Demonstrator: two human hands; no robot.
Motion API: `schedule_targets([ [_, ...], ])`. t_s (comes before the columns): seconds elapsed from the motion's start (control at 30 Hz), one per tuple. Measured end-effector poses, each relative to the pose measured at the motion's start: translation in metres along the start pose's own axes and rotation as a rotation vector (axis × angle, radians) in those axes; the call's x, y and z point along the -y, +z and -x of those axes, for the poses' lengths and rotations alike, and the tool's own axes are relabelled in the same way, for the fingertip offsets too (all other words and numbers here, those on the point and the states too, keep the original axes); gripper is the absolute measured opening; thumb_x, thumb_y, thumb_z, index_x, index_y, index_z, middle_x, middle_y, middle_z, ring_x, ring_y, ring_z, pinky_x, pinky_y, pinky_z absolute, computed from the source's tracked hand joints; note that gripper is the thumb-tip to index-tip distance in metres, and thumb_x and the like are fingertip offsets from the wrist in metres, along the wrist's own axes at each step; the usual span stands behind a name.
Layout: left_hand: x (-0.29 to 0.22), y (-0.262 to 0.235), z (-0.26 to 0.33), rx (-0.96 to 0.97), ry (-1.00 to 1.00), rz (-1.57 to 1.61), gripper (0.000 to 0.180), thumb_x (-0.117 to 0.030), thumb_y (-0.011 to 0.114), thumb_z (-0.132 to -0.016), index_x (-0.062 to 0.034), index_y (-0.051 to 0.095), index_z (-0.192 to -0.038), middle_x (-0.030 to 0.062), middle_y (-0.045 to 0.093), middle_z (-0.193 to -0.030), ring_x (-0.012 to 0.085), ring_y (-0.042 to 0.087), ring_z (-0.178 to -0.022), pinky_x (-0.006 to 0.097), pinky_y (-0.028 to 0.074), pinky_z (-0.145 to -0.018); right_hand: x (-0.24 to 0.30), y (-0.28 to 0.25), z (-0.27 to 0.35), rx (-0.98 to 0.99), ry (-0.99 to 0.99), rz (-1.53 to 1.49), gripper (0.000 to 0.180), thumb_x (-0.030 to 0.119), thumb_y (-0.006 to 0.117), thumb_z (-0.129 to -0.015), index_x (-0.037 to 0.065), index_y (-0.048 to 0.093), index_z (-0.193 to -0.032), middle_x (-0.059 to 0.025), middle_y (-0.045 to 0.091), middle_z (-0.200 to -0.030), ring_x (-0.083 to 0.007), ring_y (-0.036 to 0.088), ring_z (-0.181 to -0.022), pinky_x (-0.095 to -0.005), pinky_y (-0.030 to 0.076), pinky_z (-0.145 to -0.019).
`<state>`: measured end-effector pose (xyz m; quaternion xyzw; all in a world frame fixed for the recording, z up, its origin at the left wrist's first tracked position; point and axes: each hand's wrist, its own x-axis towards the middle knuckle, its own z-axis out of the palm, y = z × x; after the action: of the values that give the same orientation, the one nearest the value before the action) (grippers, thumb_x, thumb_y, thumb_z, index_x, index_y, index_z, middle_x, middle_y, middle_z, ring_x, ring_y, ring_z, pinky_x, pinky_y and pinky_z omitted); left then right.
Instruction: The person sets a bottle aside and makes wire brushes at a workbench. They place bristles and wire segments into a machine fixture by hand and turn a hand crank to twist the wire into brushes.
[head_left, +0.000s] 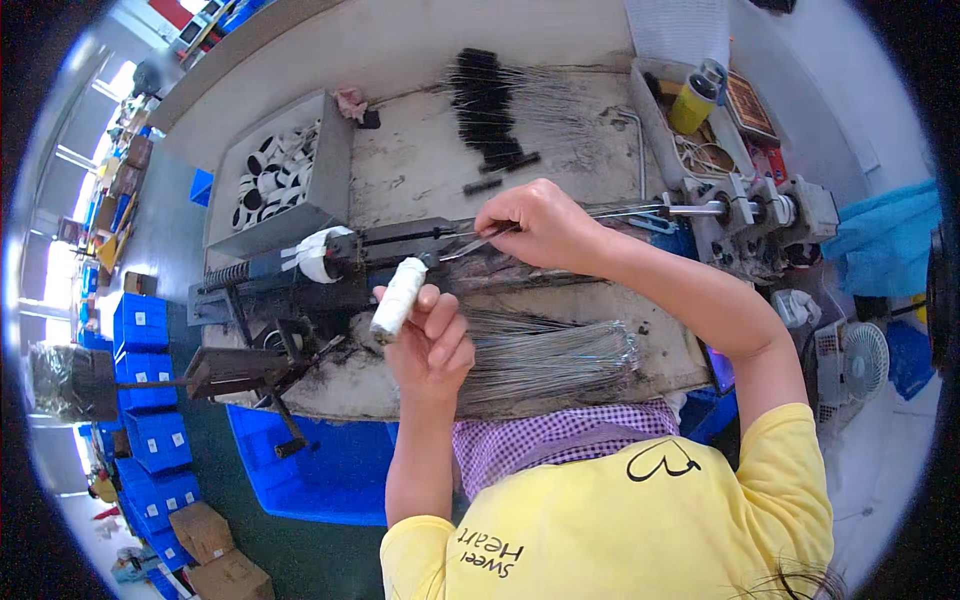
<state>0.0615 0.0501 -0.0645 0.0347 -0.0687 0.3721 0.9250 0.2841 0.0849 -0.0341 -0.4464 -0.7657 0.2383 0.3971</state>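
Observation:
My left hand (432,340) is closed around a white cloth-wrapped handle (398,296) that stands up from a black metal machine (300,285) on the workbench. My right hand (540,225) pinches a thin metal wire (480,240) and holds its tip against the machine's dark jaw, just right of the handle. A loose bundle of thin grey wires (545,355) lies on the bench below my hands, next to my left wrist. Farther back lies a row of wires with black brush ends (490,110).
A grey open bin (285,170) of black-and-white rings stands at the back left. A motor-like metal device (755,215) sits at the right, with a tray holding a yellow bottle (692,100) behind it. Blue crates (150,400) are stacked on the floor at left; a small fan (860,360) at right.

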Motion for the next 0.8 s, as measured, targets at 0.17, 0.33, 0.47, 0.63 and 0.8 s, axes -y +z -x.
schedule_targets([
  [0.17,0.002,0.001,-0.006,0.144,0.015,0.122,0.067,-0.063,0.045,-0.092,0.0017,0.055,-0.104,0.0127,0.062,-0.077,0.0236,0.059,-0.062,0.033,0.041,-0.044,0.001,0.009,-0.005,-0.051,-0.004,0.043,0.015,0.0,0.067,-0.071,0.0,0.066,-0.086,-0.0156,0.066,-0.077,-0.0271,0.066,-0.071,-0.0333,0.051,-0.064],
  [0.33,0.013,0.007,-0.018,-0.034,0.05,0.205,0.051,-0.052,0.053,-0.093,-0.0019,0.056,-0.103,0.0099,0.06,-0.079,0.0224,0.059,-0.065,0.036,0.047,-0.053,-0.002,0.006,-0.002,-0.057,0.057,0.006,0.01,0.003,0.066,-0.075,0.0,0.067,-0.085,-0.016,0.065,-0.073,-0.0243,0.066,-0.065,-0.0335,0.051,-0.061],
  [0.47,0.039,-0.033,-0.028,-0.691,0.244,-1.255,0.038,-0.022,0.064,-0.088,0.0009,0.049,-0.114,0.0164,0.061,-0.092,0.0263,0.063,-0.081,0.042,0.05,-0.07,-0.002,0.008,-0.006,-0.026,0.037,0.009,0.01,0.005,0.066,-0.077,0.0,0.067,-0.085,-0.0163,0.065,-0.071,-0.0231,0.065,-0.062,-0.033,0.05,-0.058],
  [0.63,0.021,-0.077,-0.021,-0.915,0.484,-1.944,0.042,-0.014,0.065,-0.086,0.0042,0.045,-0.118,0.0158,0.062,-0.09,0.0232,0.063,-0.07,0.039,0.051,-0.067,0.012,0.006,-0.011,0.037,0.158,0.042,0.01,0.007,0.068,-0.078,-0.001,0.067,-0.085,-0.0155,0.063,-0.068,-0.0244,0.065,-0.062,-0.0334,0.05,-0.059],
  [0.8,0.0,-0.03,0.033,-0.705,0.203,-1.695,0.036,-0.013,0.068,-0.087,0.0026,0.051,-0.115,0.0092,0.063,-0.083,0.0125,0.06,-0.061,0.025,0.046,-0.049,0.034,-0.01,0.034,-0.06,-0.355,0.258,0.024,0.0,0.062,-0.079,0.004,0.063,-0.102,-0.0125,0.065,-0.101,-0.0324,0.063,-0.095,-0.0394,0.051,-0.08],
])
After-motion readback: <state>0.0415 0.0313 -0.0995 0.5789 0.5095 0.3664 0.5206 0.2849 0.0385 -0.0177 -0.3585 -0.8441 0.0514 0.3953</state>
